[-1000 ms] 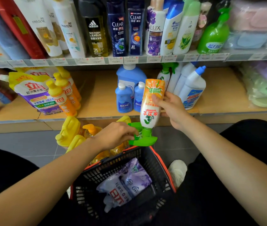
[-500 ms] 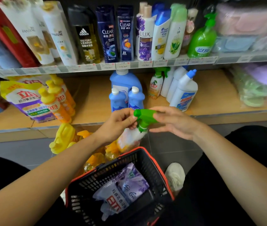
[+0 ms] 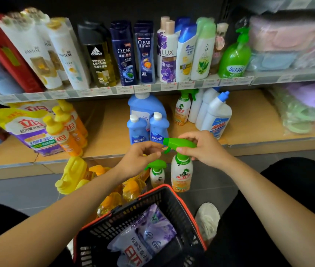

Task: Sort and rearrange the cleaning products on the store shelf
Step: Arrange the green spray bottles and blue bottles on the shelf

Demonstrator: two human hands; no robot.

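spray bottle [image 3: 182, 173], white with a green trigger head and an orange label, hangs upright in front of the lower shelf [image 3: 104, 139], just beyond the far right corner of the basket [image 3: 153, 192]. right hand [image 3: 205, 149] grasps the trigger head, fingers curled over its top. left hand [image 3: 139, 157] sits at the nozzle end, fingers loosely curled; contact with the nozzle cannot be told. second sprayer [image 3: 157, 175] stands just left of the held one. purple pouches [image 3: 152, 234] lie in the basket. matching sprayer [image 3: 182, 110] stands on the lower shelf, right of the blue bottles [image 3: 147, 128].
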